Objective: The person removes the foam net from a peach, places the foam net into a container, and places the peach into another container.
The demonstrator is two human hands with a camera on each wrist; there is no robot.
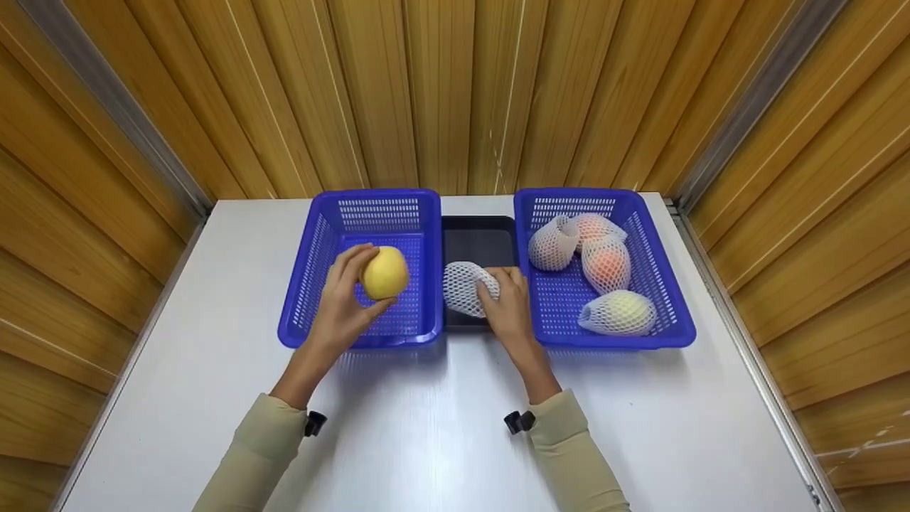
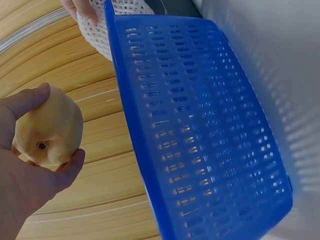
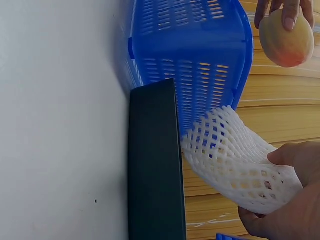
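Observation:
My left hand [image 1: 340,306] holds a yellow apple [image 1: 386,273] between thumb and fingers, over the left blue basket [image 1: 431,284]. In the left wrist view the dark dimple of the apple [image 2: 47,131] faces the camera, and the right wrist view shows a red blush on its other side. My right hand [image 1: 509,302] pinches a white foam net sleeve [image 1: 463,288] over the black tray [image 1: 478,242]. The sleeve [image 3: 235,160] hangs loose and flattened in the right wrist view, with no fruit showing inside it.
On the right stands a second blue basket [image 1: 686,334] with several net-wrapped fruits, some reddish and one pale yellow [image 1: 625,313]. The black tray lies between the two baskets on the white table [image 1: 419,427]. Wood-patterned panels [image 1: 441,92] enclose the back and sides.

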